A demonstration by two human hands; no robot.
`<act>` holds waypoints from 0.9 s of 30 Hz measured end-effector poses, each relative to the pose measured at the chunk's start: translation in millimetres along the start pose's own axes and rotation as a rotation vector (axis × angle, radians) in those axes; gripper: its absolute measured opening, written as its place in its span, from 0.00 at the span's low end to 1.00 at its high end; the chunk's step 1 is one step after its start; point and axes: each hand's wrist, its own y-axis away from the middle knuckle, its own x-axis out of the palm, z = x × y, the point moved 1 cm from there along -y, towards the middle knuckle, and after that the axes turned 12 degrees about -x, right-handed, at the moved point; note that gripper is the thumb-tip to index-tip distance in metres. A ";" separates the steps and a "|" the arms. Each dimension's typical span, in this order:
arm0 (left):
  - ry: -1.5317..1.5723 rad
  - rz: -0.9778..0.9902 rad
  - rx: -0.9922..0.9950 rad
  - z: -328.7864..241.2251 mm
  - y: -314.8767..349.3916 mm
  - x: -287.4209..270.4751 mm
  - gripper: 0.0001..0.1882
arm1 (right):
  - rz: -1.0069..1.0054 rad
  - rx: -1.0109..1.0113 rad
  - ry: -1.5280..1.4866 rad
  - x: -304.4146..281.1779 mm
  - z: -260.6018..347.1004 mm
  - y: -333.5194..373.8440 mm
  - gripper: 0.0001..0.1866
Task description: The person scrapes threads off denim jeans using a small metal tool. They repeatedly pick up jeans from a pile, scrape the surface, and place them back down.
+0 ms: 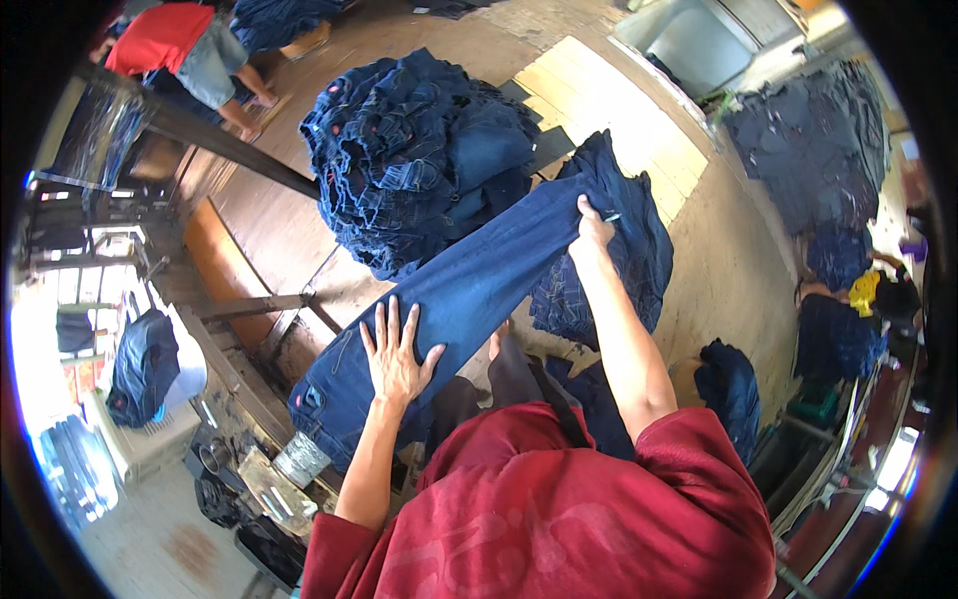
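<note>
A pair of blue denim jeans (479, 262) stretches slantwise across my front, from lower left to upper right. My left hand (399, 357) lies flat on the denim with its fingers spread. At the far end of the leg, my right hand (593, 228) is closed on the fabric, thumb on top. A small pale object shows beside its fingers, too small to make out. Beneath and beyond the right hand, more dark denim (644, 265) hangs down in folds. The waist end of the jeans droops at the lower left.
A large heap of jeans (399, 150) stands ahead. To the left are a wooden beam (225, 145) and a workbench (269, 489) with tools. Another person in a red shirt (165, 40) bends at the far left. Dark cloth piles (813, 140) lie right, near a second person (883, 295).
</note>
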 end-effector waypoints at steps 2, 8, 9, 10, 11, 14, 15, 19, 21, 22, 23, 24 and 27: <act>-0.031 0.033 -0.073 -4.5 -7.8 6.7 0.47 | 0.015 -0.116 0.108 17.2 6.0 -7.3 0.28; 0.024 0.050 -0.110 -3.2 -15.5 8.4 0.47 | 0.144 -0.148 0.388 47.5 -6.5 -31.2 0.20; 0.069 0.044 -0.099 -1.9 -15.1 5.2 0.46 | 0.155 -0.177 0.319 47.5 0.3 -39.7 0.17; 0.048 -0.016 -0.101 -2.2 -14.4 2.5 0.45 | 0.166 -0.185 0.253 47.5 8.1 -47.0 0.14; 0.060 -0.058 -0.088 -3.8 -11.1 0.2 0.44 | 0.152 -0.196 0.244 44.4 20.7 -55.8 0.18; 0.067 -0.051 0.030 -23.2 -3.0 4.7 0.41 | 0.114 -0.242 0.317 28.8 58.0 -71.4 0.12; 0.086 -0.012 0.103 -37.5 -5.2 12.3 0.41 | 0.157 -0.316 0.200 22.9 69.0 -73.8 0.17; 0.069 -0.066 0.180 -93.6 -23.3 43.6 0.42 | 0.211 -0.460 -0.004 4.2 90.7 -77.7 0.27; 0.081 -0.077 0.224 -107.0 -40.5 47.1 0.42 | 0.180 -0.464 0.068 -0.7 90.3 -76.1 0.24; 0.059 -0.001 0.220 -100.9 -41.6 42.7 0.42 | 0.155 -0.433 0.122 -1.8 87.2 -74.0 0.23; 0.123 -0.029 0.297 -92.4 -40.5 34.1 0.40 | 0.213 -0.406 0.106 -4.7 88.4 -73.2 0.22; 0.421 -0.005 0.290 -80.0 -38.3 22.4 0.37 | 0.240 -0.333 0.114 -6.3 87.2 -71.9 0.21; 0.089 -0.594 -0.425 23.6 20.3 -22.9 0.28 | 0.375 -0.308 0.023 -12.2 90.3 -69.7 0.23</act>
